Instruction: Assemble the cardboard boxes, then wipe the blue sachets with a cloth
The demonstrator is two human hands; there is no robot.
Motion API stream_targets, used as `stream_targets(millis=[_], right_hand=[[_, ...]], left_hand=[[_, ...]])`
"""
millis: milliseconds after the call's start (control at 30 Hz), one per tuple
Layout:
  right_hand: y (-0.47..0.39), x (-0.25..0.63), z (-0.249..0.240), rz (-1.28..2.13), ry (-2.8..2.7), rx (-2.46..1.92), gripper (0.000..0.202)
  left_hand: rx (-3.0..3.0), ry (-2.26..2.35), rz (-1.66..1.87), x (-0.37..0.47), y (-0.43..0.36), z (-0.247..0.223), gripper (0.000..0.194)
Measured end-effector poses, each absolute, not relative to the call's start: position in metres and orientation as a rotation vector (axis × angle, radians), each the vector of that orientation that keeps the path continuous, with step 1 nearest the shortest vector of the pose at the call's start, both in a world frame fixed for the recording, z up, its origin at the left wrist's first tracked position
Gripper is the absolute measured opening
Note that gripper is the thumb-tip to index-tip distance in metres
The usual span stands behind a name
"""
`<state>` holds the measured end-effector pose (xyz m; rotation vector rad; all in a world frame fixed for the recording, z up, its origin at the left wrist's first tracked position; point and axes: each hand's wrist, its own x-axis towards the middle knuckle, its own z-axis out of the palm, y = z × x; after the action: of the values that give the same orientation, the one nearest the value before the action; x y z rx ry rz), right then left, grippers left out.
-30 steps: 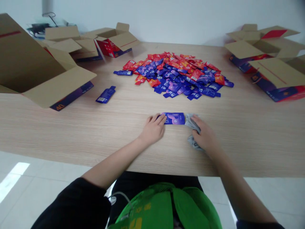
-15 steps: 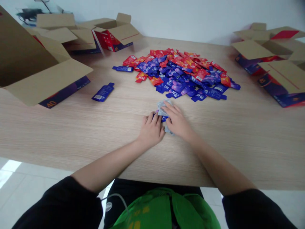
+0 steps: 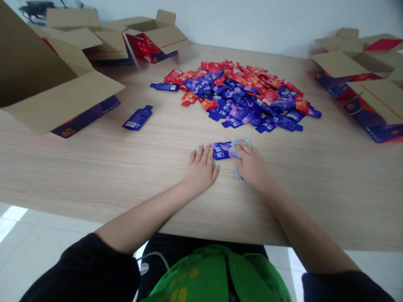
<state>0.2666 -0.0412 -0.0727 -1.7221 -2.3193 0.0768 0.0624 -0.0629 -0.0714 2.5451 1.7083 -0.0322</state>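
Note:
A blue pouch (image 3: 222,151) with white lettering and purple shapes lies flat on the table in front of me. My left hand (image 3: 200,167) rests on its left end, palm down with the fingers stretched out. In my right hand (image 3: 252,165) is a grey-white cloth (image 3: 242,147), pressed onto the right end of the same pouch. Part of the cloth sticks out below the right hand's fingers. Further left, a second blue pouch (image 3: 137,118) lies by itself.
Beyond my hands a heap of red and blue pouches (image 3: 239,94) covers the table (image 3: 103,180). Open cardboard boxes stand at the left (image 3: 88,102), back left (image 3: 151,44) and right (image 3: 374,105). A pale wall (image 3: 252,25) closes off the back.
My right hand has slid right with the cloth along the pouch, uncovering its printed middle. My left hand has stayed on the left end.

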Motion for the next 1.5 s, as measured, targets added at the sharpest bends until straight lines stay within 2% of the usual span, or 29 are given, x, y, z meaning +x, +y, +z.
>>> stream_targets(millis=[133,267,500,900,1233,1500], right_hand=[[-0.032,0.28,-0.057,0.19,-2.302,-1.817,0.058],[-0.03,0.255,-0.04,0.107,-2.276,-1.601,0.061],[-0.036,0.204,-0.063,0.176,-2.508,-1.421,0.06],[-0.042,0.243,-0.067,0.095,-2.421,-1.637,0.059],[-0.033,0.287,-0.06,0.283,-2.477,-1.771,0.061],[-0.032,0.223,-0.044,0.266,-2.393,-1.476,0.067]], left_hand=[[2.54,1.647,-0.008,0.058,-0.061,-0.074,0.071],[2.561,1.568,0.025,0.056,-0.06,-0.074,0.071],[2.533,1.636,-0.027,0.054,-0.059,-0.071,0.072],[2.49,1.663,-0.098,0.058,-0.058,-0.067,0.078],[2.484,1.664,-0.05,0.057,-0.059,-0.069,0.077],[2.462,1.647,-0.044,0.058,-0.059,-0.065,0.076]])
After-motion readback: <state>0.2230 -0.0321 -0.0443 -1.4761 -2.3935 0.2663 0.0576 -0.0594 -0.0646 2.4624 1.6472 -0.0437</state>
